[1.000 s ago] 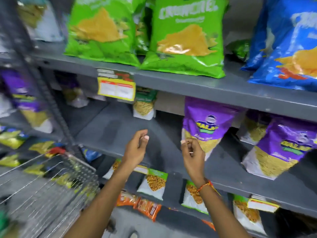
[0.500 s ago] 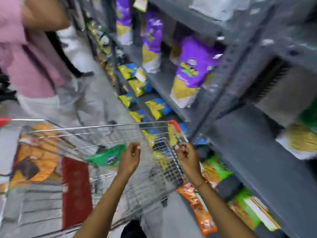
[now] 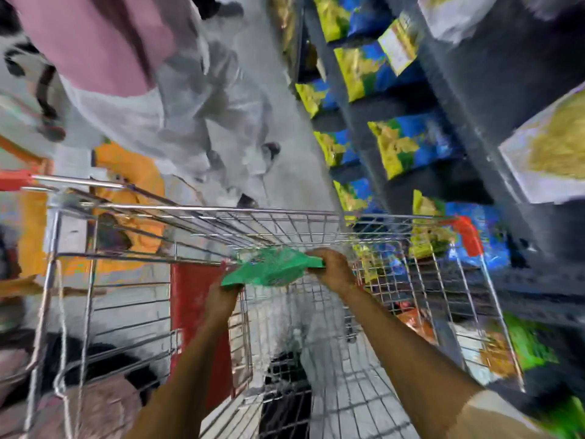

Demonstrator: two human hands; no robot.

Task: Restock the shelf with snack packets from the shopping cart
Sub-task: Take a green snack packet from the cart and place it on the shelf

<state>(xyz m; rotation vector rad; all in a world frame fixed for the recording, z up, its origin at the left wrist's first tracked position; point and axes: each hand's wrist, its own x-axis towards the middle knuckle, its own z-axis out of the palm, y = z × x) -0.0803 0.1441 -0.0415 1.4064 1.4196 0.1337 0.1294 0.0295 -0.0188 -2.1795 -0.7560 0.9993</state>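
1. Since half a second ago both hands have dropped from the cart rim onto the green packet (image 3: 272, 270), which then lay untouched in the basket; the view has also swung further from the shelf toward the cart (image 3: 316, 213).
2. The left hand (image 3: 223, 299) is closed on the packet's lower-left corner, and the right hand (image 3: 334, 269) is clamped over its upper-right end, fingers curled around the edge.
3. The packet lies inside the cart near the top of the basket, its long axis running from lower left to upper right between the two hands (so each holds one end).
4. The shelf (image 3: 474, 99) stands to the right; the right hand is the nearer one, so the lift probably has to swing rightward and up over the rim.
5. No writing can be read: motion blur smears the packet's print and the blue-and-yellow bags (image 3: 408, 144) on the shelf alike.
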